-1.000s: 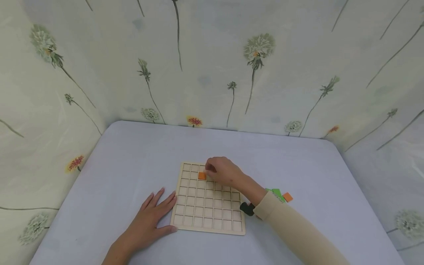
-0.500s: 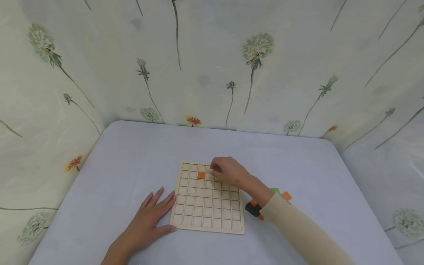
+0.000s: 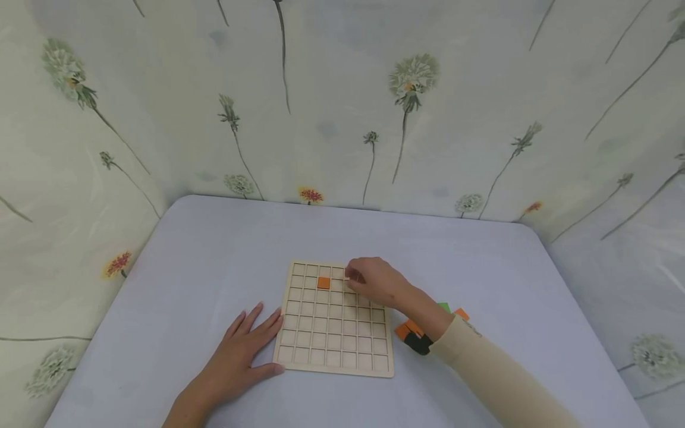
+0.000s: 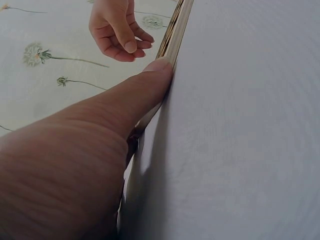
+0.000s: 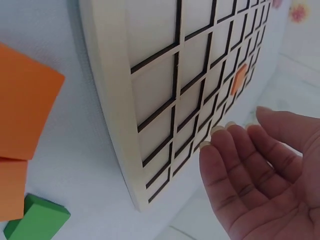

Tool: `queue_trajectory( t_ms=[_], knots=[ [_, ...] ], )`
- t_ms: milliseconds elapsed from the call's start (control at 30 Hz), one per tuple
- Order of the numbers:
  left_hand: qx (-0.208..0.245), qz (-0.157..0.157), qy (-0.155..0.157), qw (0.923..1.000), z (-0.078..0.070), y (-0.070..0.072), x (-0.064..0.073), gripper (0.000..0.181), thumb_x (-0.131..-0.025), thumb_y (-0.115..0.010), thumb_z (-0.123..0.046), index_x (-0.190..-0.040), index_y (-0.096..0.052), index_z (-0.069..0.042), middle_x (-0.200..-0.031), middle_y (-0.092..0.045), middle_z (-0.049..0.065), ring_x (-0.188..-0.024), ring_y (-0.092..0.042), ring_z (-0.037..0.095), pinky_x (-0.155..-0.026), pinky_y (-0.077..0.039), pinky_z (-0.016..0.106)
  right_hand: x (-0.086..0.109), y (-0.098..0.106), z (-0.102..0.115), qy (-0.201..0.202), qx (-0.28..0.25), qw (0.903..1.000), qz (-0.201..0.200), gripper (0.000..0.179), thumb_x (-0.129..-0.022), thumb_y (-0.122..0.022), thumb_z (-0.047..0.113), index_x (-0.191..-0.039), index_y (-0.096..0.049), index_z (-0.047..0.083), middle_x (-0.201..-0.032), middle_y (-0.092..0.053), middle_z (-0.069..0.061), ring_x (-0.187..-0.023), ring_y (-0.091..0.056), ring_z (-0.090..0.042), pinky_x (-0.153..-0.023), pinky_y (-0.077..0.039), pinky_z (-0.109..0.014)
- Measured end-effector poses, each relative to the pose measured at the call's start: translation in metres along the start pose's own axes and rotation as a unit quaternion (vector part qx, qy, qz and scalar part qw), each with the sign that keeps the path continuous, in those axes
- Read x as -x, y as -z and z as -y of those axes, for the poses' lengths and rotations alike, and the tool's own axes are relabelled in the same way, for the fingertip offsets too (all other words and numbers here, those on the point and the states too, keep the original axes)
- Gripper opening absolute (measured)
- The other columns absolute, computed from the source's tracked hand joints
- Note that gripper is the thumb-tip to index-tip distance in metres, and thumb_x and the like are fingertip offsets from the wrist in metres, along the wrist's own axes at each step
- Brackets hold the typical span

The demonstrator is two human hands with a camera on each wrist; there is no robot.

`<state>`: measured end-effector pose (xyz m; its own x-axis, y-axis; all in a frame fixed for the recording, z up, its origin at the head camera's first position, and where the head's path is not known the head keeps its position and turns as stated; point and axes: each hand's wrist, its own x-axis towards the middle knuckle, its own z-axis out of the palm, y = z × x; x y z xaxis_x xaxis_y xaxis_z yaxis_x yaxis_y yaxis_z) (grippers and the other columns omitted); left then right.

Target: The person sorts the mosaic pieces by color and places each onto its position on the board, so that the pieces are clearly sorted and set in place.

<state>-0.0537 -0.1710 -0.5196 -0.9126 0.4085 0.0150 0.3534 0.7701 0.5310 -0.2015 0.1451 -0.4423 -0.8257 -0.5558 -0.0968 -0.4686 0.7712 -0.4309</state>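
Note:
A square wooden grid board (image 3: 334,342) lies on the table, with one orange tile (image 3: 323,283) in a cell of its second row from the far edge. My left hand (image 3: 238,353) rests flat on the table, fingers spread, its fingertips and thumb touching the board's left edge. In the left wrist view, the left thumb (image 4: 125,102) lies along that edge. Above the board's far right part hovers my right hand (image 3: 377,282), fingers loosely bent. The right wrist view shows nothing held between its fingers and thumb, which stand apart.
Right of the board lie loose orange tiles (image 3: 404,330), a green tile (image 3: 444,307) and another orange tile (image 3: 462,313), partly hidden by the right forearm. A dark device (image 3: 418,343) hangs under the right wrist. Flower-patterned cloth (image 3: 321,119) stands behind the table.
My right hand has moved right, away from the orange tile on the board, uncovering more cells and loose orange tiles beside the board. My left hand stays at the board's edge.

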Motion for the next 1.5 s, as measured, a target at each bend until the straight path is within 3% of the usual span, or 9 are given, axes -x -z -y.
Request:
queue_trajectory(
  t_ms=[767,1100,1500],
  knots=[
    [0.002,-0.025,-0.016,0.9996,0.001,-0.003,0.002,0.088,-0.088,-0.079,-0.054,-0.16,-0.045,-0.015,-0.168,-0.032,-0.01,-0.16,-0.012,0.028,-0.129,-0.002,0.048,0.032,0.009,-0.014,-0.038,-0.004,0.9989,0.029,0.019,-0.099,-0.071,0.018,-0.116,-0.074,0.008,-0.099,-0.07,0.005,-0.09,-0.062,-0.011,-0.081,-0.056,-0.031],
    [0.003,-0.033,-0.022,0.9992,0.001,-0.004,0.003,0.088,-0.088,-0.078,-0.055,-0.16,-0.046,-0.016,-0.168,-0.034,-0.009,-0.16,-0.015,0.029,-0.129,-0.001,0.045,0.048,0.017,-0.026,-0.024,-0.021,0.9977,0.06,0.017,-0.099,-0.071,0.014,-0.115,-0.073,0.008,-0.1,-0.069,0.007,-0.093,-0.062,-0.012,-0.085,-0.056,-0.034],
    [-0.005,0.003,0.003,1.0,0.002,-0.003,0.0,0.091,-0.088,-0.077,-0.057,-0.162,-0.04,-0.02,-0.169,-0.026,-0.016,-0.161,-0.005,0.021,-0.129,0.003,0.043,0.067,0.019,-0.036,-0.049,-0.006,0.9951,0.085,0.008,-0.099,-0.069,0.013,-0.106,-0.073,0.013,-0.089,-0.064,0.011,-0.084,-0.057,-0.013,-0.079,-0.054,-0.033]
  ],
)
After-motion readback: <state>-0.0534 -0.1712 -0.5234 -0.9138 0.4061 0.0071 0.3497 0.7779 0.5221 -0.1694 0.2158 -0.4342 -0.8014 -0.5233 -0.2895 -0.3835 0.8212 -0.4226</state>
